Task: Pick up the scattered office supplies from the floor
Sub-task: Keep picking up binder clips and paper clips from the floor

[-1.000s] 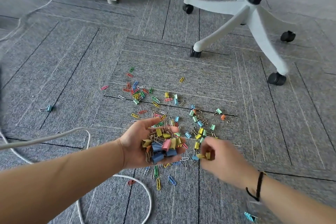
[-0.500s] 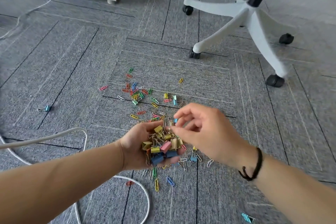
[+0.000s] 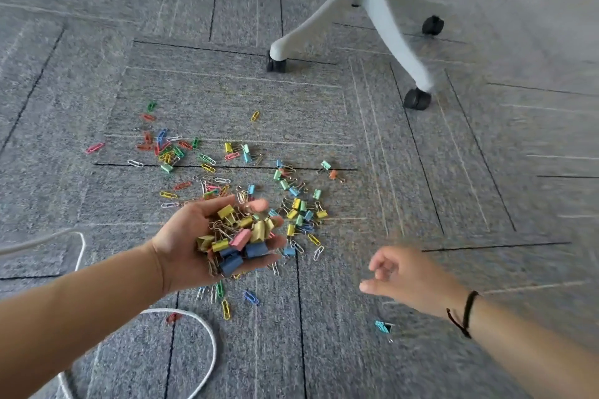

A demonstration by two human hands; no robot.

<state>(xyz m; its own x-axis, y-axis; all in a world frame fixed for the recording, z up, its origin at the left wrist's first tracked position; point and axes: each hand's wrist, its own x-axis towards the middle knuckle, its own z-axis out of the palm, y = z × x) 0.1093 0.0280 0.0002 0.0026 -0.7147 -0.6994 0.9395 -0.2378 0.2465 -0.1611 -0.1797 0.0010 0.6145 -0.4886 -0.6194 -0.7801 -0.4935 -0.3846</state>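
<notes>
Spreading beyond both hands is grey carpet (image 3: 486, 172), with a white chair base (image 3: 366, 6) far ahead of the right hand (image 3: 411, 278) and a white cable (image 3: 207, 334) looping beneath the left forearm. The left hand (image 3: 194, 246) lies palm up, fingers loosely cupped round a heap of binder clips (image 3: 240, 236). The right hand is blurred, fingers loosely curled, holding nothing visible. More clips and paper clips (image 3: 291, 204) lie scattered just past the left fingertips; one teal clip (image 3: 383, 327) sits near the right wrist.
</notes>
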